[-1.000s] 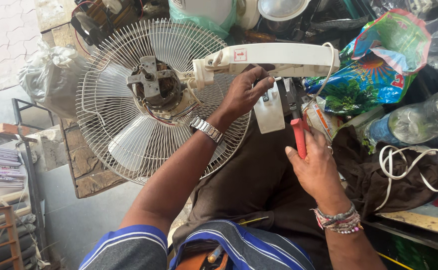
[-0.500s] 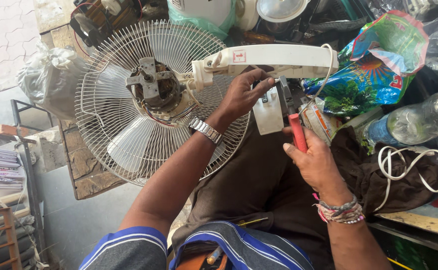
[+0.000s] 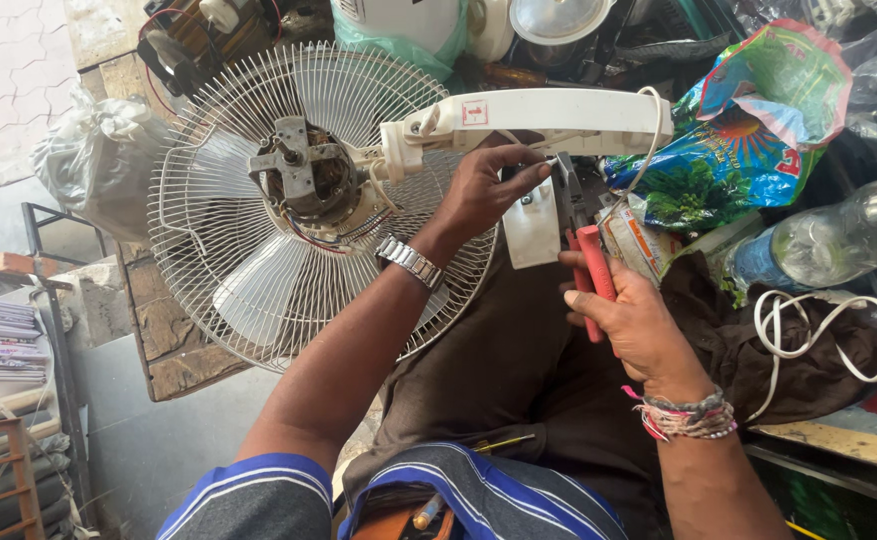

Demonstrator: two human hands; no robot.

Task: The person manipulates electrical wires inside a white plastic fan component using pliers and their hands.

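Note:
A white fan lies on my lap, its wire guard [image 3: 248, 290] to the left and its bare motor [image 3: 303, 175] exposed at the hub. The fan's white arm [image 3: 548, 115] runs right from the motor. My left hand [image 3: 483, 190], with a metal wristwatch [image 3: 410, 262] on the wrist, grips under that arm, fingers by a small white cover plate [image 3: 530, 225]. My right hand [image 3: 633, 315] holds red-handled pliers [image 3: 588, 265], their dark jaws pointing up at the arm's underside beside my left fingers.
A colourful plastic bag [image 3: 758, 120] and a clear bottle [image 3: 838, 235] lie right. A white cable [image 3: 818, 335] loops over dark cloth. A pale plastic bag [image 3: 93, 160] sits left, a wooden block [image 3: 173, 340] below the guard, pots and appliances along the top.
My right hand has lifted the pliers a little toward the fan arm and tilted them. My left hand keeps its grip under the arm.

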